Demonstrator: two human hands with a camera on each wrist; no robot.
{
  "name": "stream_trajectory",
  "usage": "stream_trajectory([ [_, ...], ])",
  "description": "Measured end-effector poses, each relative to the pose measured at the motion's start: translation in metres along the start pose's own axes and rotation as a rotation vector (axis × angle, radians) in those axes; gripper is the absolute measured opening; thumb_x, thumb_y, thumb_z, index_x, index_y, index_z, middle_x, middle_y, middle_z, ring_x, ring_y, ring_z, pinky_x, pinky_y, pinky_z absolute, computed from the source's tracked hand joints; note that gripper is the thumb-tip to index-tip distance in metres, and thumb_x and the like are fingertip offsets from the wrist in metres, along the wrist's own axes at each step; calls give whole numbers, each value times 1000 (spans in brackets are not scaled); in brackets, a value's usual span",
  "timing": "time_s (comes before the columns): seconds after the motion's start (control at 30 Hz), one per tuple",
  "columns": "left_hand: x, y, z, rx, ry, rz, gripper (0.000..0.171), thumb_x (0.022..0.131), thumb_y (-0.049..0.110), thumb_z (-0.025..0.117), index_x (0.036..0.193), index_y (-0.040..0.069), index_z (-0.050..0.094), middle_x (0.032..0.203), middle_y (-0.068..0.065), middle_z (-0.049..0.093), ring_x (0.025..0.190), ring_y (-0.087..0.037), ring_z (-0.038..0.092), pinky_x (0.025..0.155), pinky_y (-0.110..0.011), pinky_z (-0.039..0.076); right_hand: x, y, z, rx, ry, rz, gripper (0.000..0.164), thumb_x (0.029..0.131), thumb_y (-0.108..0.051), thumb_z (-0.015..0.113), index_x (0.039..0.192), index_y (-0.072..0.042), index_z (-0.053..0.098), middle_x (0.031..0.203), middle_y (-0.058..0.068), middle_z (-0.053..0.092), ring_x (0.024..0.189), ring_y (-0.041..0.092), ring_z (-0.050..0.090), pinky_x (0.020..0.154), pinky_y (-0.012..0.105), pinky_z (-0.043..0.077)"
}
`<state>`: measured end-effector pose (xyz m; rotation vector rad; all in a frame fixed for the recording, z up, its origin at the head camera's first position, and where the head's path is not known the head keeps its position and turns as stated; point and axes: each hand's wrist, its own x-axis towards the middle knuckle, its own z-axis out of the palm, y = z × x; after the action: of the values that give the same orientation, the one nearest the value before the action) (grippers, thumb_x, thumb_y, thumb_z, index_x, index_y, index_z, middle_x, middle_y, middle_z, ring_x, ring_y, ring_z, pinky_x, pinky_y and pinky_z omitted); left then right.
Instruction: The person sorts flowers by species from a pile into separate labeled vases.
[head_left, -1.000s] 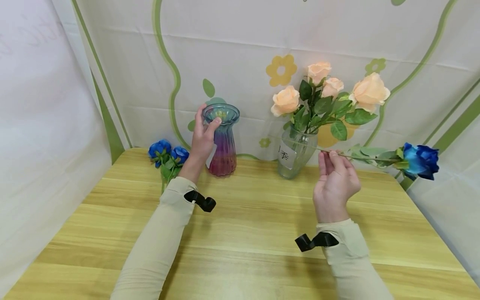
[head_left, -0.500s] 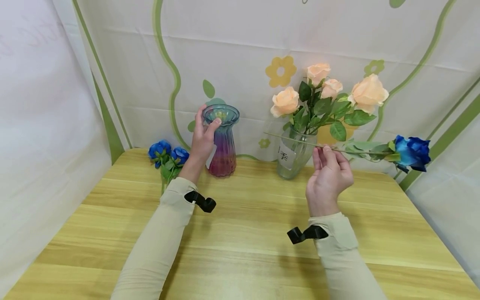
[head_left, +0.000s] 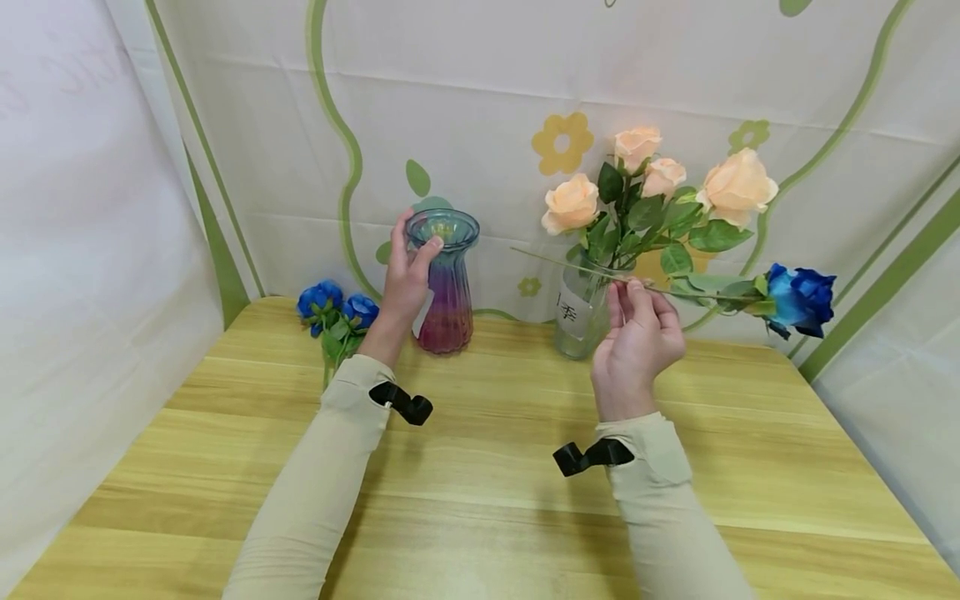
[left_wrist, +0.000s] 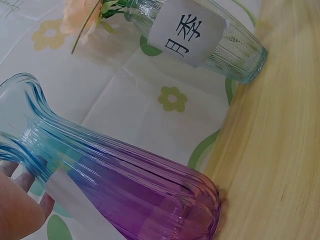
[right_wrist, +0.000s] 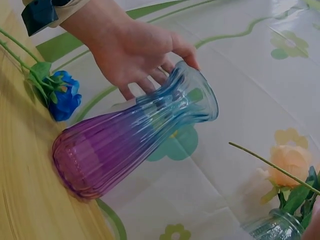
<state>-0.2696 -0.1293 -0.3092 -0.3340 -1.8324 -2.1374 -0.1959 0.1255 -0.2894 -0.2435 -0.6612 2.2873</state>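
Note:
A ribbed glass vase (head_left: 447, 292), blue at the flared top and purple-pink below, stands upright on the table. My left hand (head_left: 405, 279) grips its neck from the left, thumb at the rim; in the right wrist view the fingers pass behind the glass. My right hand (head_left: 637, 350) pinches the thin green stem of a blue rose (head_left: 799, 298). That rose lies nearly level in the air, its bloom to the right and its bare stem end (right_wrist: 245, 148) pointing left toward the coloured vase. The stem overlaps the clear vase in the head view.
The clear glass vase (head_left: 577, 321) with a white written label (left_wrist: 187, 32) holds several peach roses (head_left: 572, 202) at the back right. More blue roses (head_left: 321, 307) lie on the wooden table (head_left: 480, 500) left of my left forearm. A patterned cloth hangs behind.
My right hand has moved left and slightly up, carrying the blue rose, so the stem end comes closer to the coloured vase. The left hand and that vase stay in place.

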Motion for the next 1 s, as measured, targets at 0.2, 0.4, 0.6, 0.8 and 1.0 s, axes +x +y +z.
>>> stream_trajectory([
  [0.2, 0, 0, 1, 4, 0, 1, 76, 106, 26, 55, 170, 17, 15, 171, -10, 32, 144, -31, 48, 126, -50, 34, -6, 2, 9, 9, -35, -5, 12, 92, 10, 74, 89, 5, 64, 101, 16, 69, 83, 27, 76, 86, 35, 66],
  [0.4, 0, 1, 1, 8, 4, 0, 75, 107, 27, 55, 170, 18, 15, 170, -10, 34, 143, -31, 48, 126, -50, 34, -13, 4, 17, 0, -78, -6, 13, 93, 8, 74, 88, 3, 63, 102, 17, 69, 83, 27, 75, 86, 34, 66],
  [0.6, -1, 1, 1, 2, 0, 2, 75, 107, 26, 55, 170, 18, 15, 168, -11, 37, 141, -30, 50, 125, -48, 35, -18, 8, 26, -15, -108, -2, 15, 94, 8, 74, 87, 1, 62, 102, 18, 69, 84, 26, 76, 86, 34, 66],
  [0.8, 0, 1, 1, -10, -5, 7, 75, 107, 25, 54, 170, 16, 14, 168, -11, 36, 143, -31, 49, 125, -46, 35, -22, 13, 36, -67, -149, -6, 16, 94, 7, 73, 86, -2, 62, 102, 15, 68, 85, 26, 76, 87, 35, 66],
  [1.0, -1, 1, 1, -3, -5, 4, 75, 107, 27, 54, 170, 17, 14, 170, -9, 34, 147, -31, 47, 128, -48, 33, -25, 19, 44, -94, -174, -7, 15, 93, 9, 73, 85, -1, 65, 96, 15, 68, 81, 24, 75, 84, 33, 66],
])
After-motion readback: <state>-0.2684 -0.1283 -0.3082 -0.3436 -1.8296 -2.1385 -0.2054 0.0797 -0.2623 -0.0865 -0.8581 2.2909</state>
